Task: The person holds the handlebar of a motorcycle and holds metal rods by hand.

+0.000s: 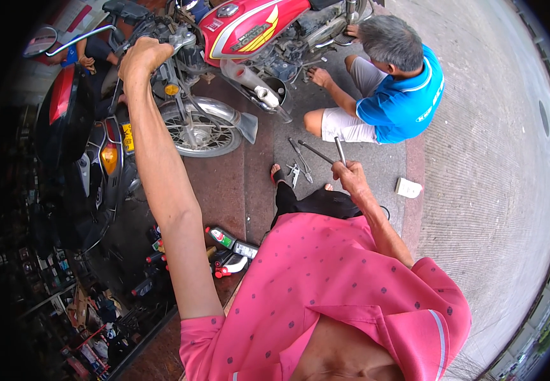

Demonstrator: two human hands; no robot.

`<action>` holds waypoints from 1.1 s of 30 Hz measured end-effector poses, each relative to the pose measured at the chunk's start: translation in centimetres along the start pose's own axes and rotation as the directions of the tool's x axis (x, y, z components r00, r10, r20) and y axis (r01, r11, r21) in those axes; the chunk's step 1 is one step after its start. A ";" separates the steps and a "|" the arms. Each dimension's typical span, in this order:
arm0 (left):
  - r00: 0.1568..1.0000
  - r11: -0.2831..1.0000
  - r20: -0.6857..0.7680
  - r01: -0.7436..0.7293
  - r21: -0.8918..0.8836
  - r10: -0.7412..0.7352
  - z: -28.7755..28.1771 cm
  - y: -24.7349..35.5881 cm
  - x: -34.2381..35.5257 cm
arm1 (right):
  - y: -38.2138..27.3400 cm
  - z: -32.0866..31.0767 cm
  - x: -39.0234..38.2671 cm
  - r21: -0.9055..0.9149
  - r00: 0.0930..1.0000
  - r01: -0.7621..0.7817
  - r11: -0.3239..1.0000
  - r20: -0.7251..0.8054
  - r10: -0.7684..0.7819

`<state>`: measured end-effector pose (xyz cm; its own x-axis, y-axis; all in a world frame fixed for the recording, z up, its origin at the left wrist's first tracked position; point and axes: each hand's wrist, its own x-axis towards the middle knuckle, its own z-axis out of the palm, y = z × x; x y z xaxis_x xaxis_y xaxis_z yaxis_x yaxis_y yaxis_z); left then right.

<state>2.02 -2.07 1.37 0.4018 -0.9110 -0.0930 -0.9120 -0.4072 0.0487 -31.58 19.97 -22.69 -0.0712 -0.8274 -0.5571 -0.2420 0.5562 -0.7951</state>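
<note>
The left hand (142, 56) is raised at full arm's reach and closed in a fist around the handlebar (160, 33) of a red motorcycle (249, 25). The right hand (350, 174) is lowered in front of the body, fingers curled shut around a metal tool (340, 150), a short bright bar that stands nearly upright out of the top of the fist. The motorcycle stands on the pavement (491, 159) ahead of the person, its spoked front wheel (200, 130) and chrome mudguard turned toward the camera, just below the gripped handlebar. A second person in a blue shirt (405, 95) crouches at the right side of the motorcycle, with one hand (316, 76) near the engine (287, 60); the other hand reaches in beside the frame. Loose hand tools (300, 166), including pliers and a long rod, lie on the ground between the crouching person and the right hand, near a sandalled foot (277, 173). A small white box (408, 187) lies on the ground to the right of the right hand, apart from it. Bottles and cans (230, 244) stand on the ground beneath the extended left forearm. A second dark motorcycle (97, 152) with an orange lamp is parked at the left.
</note>
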 end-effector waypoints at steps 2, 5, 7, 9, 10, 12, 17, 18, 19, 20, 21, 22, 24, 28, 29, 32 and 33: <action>0.999 0.999 -0.039 -0.037 0.032 0.038 0.2 -0.2 0.1 | -0.1 0.0 -0.1 0.015 1.000 0.000 1.000 0.014 0.000; 1.000 0.998 -0.012 -0.019 0.059 0.020 0.1 -0.1 0.1 | -0.1 -0.1 0.0 0.011 1.000 -0.002 1.000 0.017 0.002; 1.000 0.998 -0.012 -0.017 0.061 0.017 0.0 0.0 0.0 | -0.2 -0.1 -0.1 0.018 1.000 0.007 1.000 0.010 -0.007; 1.000 0.998 -0.012 -0.013 0.064 0.013 -0.1 0.0 -0.2 | -0.1 -0.1 -0.1 0.025 1.000 0.017 1.000 0.004 -0.017; 1.000 0.998 0.007 -0.009 0.064 0.008 -0.3 0.3 -0.3 | 0.1 -0.1 0.1 0.005 1.000 0.015 1.000 0.003 -0.015; 1.000 0.998 0.026 -0.005 0.065 0.004 -0.3 0.6 -0.3 | 0.4 -0.2 0.4 -0.016 1.000 0.013 1.000 0.003 -0.013; 1.000 0.996 -0.003 0.019 0.092 -0.018 0.1 0.1 0.5 | 0.0 -0.2 0.2 -0.022 1.000 -0.017 1.000 0.021 0.017; 1.000 0.995 -0.001 0.021 0.093 -0.021 0.2 0.0 0.7 | 0.0 -0.2 0.2 -0.023 1.000 -0.018 1.000 0.023 0.018; 1.000 0.996 0.002 0.013 0.085 -0.013 -0.1 0.2 0.4 | 0.0 -0.2 0.3 -0.017 1.000 -0.014 1.000 0.016 0.014; 1.000 0.997 0.004 0.005 0.078 -0.005 -0.2 0.4 0.1 | 0.0 -0.2 0.3 -0.012 1.000 -0.010 1.000 0.010 0.010; 1.000 0.997 0.005 0.008 0.078 -0.008 -0.2 0.4 0.1 | -0.2 -0.3 0.2 -0.013 1.000 -0.010 1.000 0.012 0.010; 1.000 0.996 0.016 -0.008 0.090 0.007 -0.2 0.4 0.2 | -0.4 -0.3 0.1 0.002 1.000 -0.003 1.000 0.012 0.003; 0.999 0.995 0.026 -0.022 0.102 0.019 -0.1 0.2 0.2 | -0.6 -0.2 0.1 0.015 1.000 0.004 1.000 0.013 -0.004; 0.999 0.992 -0.004 -0.053 0.110 0.054 0.1 0.0 0.2 | 0.0 -0.3 0.5 -0.004 1.000 -0.002 1.000 0.021 0.002; 0.998 0.992 0.007 -0.063 0.110 0.062 0.1 0.0 0.3 | 0.1 -0.4 0.5 -0.022 1.000 -0.005 1.000 0.027 0.006; 0.998 0.996 -0.037 -0.057 0.064 0.059 0.0 0.1 0.1 | 0.2 -0.5 0.6 -0.028 1.000 -0.018 0.999 0.019 0.019; 0.997 0.996 -0.037 -0.058 0.065 0.061 0.5 -0.2 1.2 | 0.2 -0.5 0.6 -0.027 1.000 -0.019 0.999 0.018 0.020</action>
<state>2.64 -3.10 0.73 0.3485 -0.9358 -0.0533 -0.9373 -0.3484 -0.0105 -32.14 19.57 -23.07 -0.0586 -0.8148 -0.5768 -0.2663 0.5697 -0.7775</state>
